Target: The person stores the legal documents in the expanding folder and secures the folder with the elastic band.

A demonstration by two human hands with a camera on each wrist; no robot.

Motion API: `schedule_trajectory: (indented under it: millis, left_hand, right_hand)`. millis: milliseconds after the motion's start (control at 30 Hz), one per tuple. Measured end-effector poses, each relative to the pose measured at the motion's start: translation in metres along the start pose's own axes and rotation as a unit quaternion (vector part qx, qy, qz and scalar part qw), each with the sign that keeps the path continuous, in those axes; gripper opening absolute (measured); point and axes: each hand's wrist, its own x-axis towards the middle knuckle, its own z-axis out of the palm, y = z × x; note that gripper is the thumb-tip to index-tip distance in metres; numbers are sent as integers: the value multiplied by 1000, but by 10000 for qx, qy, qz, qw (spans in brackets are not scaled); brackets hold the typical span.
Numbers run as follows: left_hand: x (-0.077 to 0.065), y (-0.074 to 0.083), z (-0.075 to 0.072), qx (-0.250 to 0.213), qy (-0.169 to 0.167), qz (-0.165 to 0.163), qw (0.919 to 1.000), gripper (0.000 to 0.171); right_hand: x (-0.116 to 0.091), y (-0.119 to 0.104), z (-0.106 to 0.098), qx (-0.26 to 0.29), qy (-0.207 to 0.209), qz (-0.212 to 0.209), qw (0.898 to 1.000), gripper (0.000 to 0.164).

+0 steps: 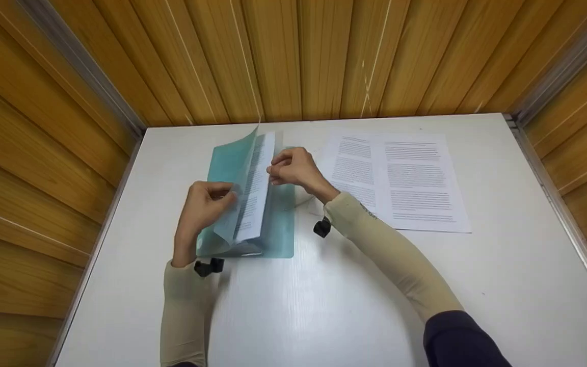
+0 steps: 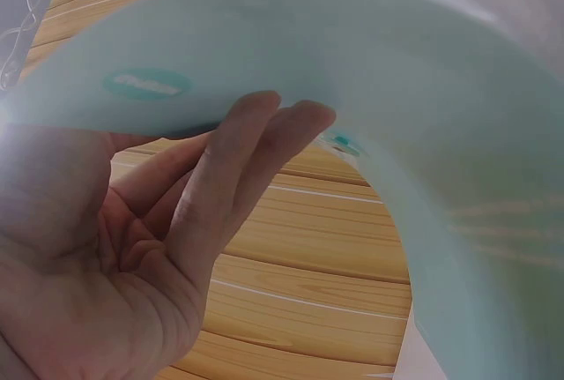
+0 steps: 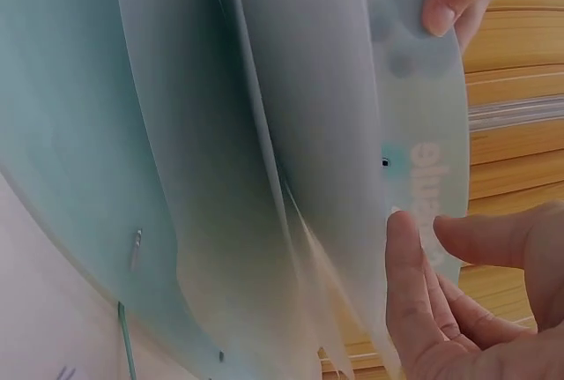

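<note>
A teal plastic folder [image 1: 281, 244] lies spread on the white table, its translucent front cover [image 2: 388, 54] raised and bent. My left hand [image 1: 204, 206] pinches this cover's edge, the thumb on the inner side and the fingertips showing on the other. Inside the folder, printed sheets [image 1: 255, 193] stand up in clear sleeves [image 3: 308, 71]. My right hand [image 1: 296, 168] is at the sheets' free edge. In the right wrist view its index fingertip [image 3: 403, 226] is right at that edge, with the thumb a small gap away and nothing between them.
Printed pages [image 1: 421, 188] lie flat on the table right of the folder, partly under the right forearm. Wood-panelled walls [image 1: 273, 61] enclose the back and sides of the table [image 1: 293, 316]. Small black wrist devices [image 1: 322, 227] hang below both wrists.
</note>
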Motion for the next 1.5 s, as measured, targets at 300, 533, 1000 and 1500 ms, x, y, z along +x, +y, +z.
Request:
schedule_trajectory:
  millis: [300, 533, 1000, 1500]
  left_hand:
    - [-1, -1, -2, -22, -5, 7, 10000, 26]
    - [-1, 0, -2, 28, 43, 82, 10000, 26]
    - [2, 0, -1, -185, 67, 121, 9997, 24]
    - [-3, -1, -3, -167, 47, 156, 9997, 26]
  right_hand:
    - [-8, -1, -12, -158, 40, -158, 9997, 23]
    - [-15, 1, -22, -420, 48, -357, 9985, 27]
    - [-29, -5, -57, -688, 233, -470, 9962, 31]
    - [-42, -7, -96, -1062, 488, -512, 9918, 33]
